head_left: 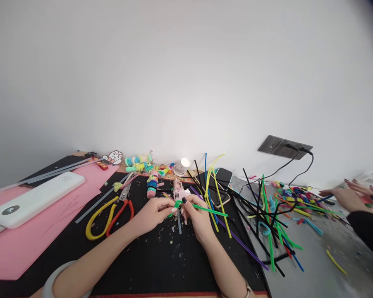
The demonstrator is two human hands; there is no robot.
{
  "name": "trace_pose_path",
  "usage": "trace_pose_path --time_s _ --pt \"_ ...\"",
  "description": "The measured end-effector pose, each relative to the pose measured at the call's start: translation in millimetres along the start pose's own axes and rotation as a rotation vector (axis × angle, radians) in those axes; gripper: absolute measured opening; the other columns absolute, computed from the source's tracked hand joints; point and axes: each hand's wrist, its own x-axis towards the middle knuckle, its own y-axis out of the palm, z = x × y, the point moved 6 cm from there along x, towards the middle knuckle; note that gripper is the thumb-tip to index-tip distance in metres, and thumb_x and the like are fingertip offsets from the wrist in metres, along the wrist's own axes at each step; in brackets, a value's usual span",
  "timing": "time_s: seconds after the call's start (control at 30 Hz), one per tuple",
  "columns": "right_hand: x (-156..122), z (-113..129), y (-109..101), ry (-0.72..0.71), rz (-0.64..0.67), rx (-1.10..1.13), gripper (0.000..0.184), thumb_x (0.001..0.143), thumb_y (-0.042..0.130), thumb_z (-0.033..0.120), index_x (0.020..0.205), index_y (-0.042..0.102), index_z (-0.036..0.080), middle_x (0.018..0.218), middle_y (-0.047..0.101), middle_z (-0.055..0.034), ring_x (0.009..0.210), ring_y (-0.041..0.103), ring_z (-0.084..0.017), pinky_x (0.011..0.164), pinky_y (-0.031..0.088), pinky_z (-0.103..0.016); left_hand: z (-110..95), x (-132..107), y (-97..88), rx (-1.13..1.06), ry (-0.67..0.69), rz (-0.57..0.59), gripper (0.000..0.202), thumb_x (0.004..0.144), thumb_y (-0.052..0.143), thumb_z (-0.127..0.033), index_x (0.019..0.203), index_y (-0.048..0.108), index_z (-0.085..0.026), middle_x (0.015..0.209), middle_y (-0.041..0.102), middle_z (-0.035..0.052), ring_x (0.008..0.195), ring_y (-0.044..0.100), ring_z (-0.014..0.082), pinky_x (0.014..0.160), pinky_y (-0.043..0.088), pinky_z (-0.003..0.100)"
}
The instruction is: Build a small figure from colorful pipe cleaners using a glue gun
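Note:
My left hand (154, 212) and my right hand (196, 215) meet over the black mat (149, 256), both pinching a green pipe cleaner (205, 208). Its near end is bent between my fingertips and its free end runs right toward a heap of pipe cleaners. Just behind my fingers lies a small pink object (178, 191). Both hands are closed on the green strand.
Yellow and red handled pliers (107, 215), scissors (124, 191), a white power bank (34, 199) on pink sheets (15, 244), wound pipe-cleaner coils (139, 162), a phone (219, 182), and several loose pipe cleaners (267, 215) surround me. Another person's hands (357, 192) work at the right.

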Motion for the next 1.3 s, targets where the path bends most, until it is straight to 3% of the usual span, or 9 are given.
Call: trace_pose_path --time_s 0.23,0.5,0.83,1.0,1.13,1.2,1.3 --pt "0 1 3 -0.010 0.024 -0.001 0.030 0.081 0.067 0.042 0.067 0.057 0.017 0.053 0.053 0.0047 0.038 0.041 -0.006 0.037 0.032 -0.019 -1 1 2.7 -0.133 -0.031 -0.011 0.022 0.083 0.056 -0.037 0.085 0.060 -0.015 0.073 0.057 -0.0007 0.052 0.046 0.0092 0.053 0.041 0.024" --pt "-1 3 6 0.028 0.055 -0.013 0.031 0.079 0.070 0.042 0.066 0.058 0.017 0.052 0.053 0.0044 0.038 0.040 -0.006 0.038 0.032 -0.019 0 -1 0.7 -0.108 -0.022 -0.042 0.021 0.085 0.057 -0.036 0.076 0.057 -0.017 0.067 0.055 -0.0036 0.045 0.045 0.0073 0.045 0.036 0.021" --pt "-1 -2 4 0.019 0.054 0.064 0.030 0.080 0.068 0.042 0.068 0.059 0.016 0.052 0.053 0.0039 0.040 0.039 -0.006 0.039 0.030 -0.019 1 2 -4.2 -0.256 0.033 -0.097 0.021 0.085 0.060 -0.037 0.081 0.062 -0.016 0.068 0.052 -0.0038 0.052 0.046 0.0081 0.054 0.039 0.022" --pt "-2 0 8 -0.004 0.106 -0.014 0.030 0.082 0.066 0.041 0.068 0.059 0.016 0.053 0.051 0.0042 0.040 0.038 -0.007 0.040 0.030 -0.020 4 1 -4.2 -0.324 -0.013 -0.124 0.024 0.086 0.059 -0.041 0.084 0.060 -0.017 0.062 0.051 -0.0050 0.052 0.047 0.0088 0.054 0.040 0.022" --pt "-4 0 11 -0.020 0.141 -0.076 0.029 0.085 0.062 0.042 0.072 0.061 0.017 0.053 0.050 0.0043 0.040 0.037 -0.008 0.040 0.029 -0.020 4 0 -6.2 -0.452 -0.022 -0.171 0.023 0.083 0.064 -0.038 0.096 0.056 -0.020 0.072 0.055 -0.0051 0.051 0.048 0.0071 0.052 0.040 0.021" --pt "-5 2 13 -0.063 0.154 -0.150 0.029 0.087 0.059 0.041 0.072 0.062 0.017 0.052 0.048 0.0044 0.041 0.038 -0.008 0.041 0.029 -0.021 4 -1 -6.5 -0.494 -0.035 -0.180 0.028 0.082 0.066 -0.038 0.102 0.057 -0.021 0.074 0.055 -0.0044 0.052 0.049 0.0070 0.052 0.040 0.021" --pt "-8 12 15 -0.200 0.151 -0.321 0.030 0.090 0.055 0.036 0.068 0.062 0.017 0.055 0.048 0.0026 0.048 0.042 -0.010 0.048 0.032 -0.023 4 -2 -5.1 -0.521 -0.074 -0.172 0.027 0.081 0.067 -0.039 0.098 0.062 -0.018 0.068 0.053 -0.0044 0.054 0.049 0.0076 0.055 0.041 0.022"
